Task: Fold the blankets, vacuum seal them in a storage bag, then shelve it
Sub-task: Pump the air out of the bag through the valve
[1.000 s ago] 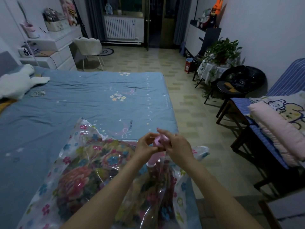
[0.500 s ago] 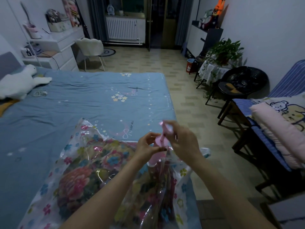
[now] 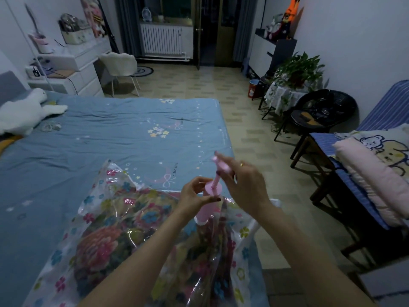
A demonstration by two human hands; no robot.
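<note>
A blue-sheeted bed (image 3: 110,138) fills the left and centre of the frame; at lower centre lies the flower-printed storage bag (image 3: 106,235), a floral blanket (image 3: 99,247) packed inside. Above the bag, the left hand (image 3: 194,196) curls round the barrel of a pink hand pump (image 3: 210,202), while the right hand (image 3: 241,182) pinches the plunger handle, now drawn well up from the barrel where a second ago it sat pushed down. Air extraction appears under way; shelving remains.

Far and left of the storage bag (image 3: 115,235) the bed (image 3: 110,138) lies flat, blocked only by a plush toy (image 3: 22,114) far left.
</note>
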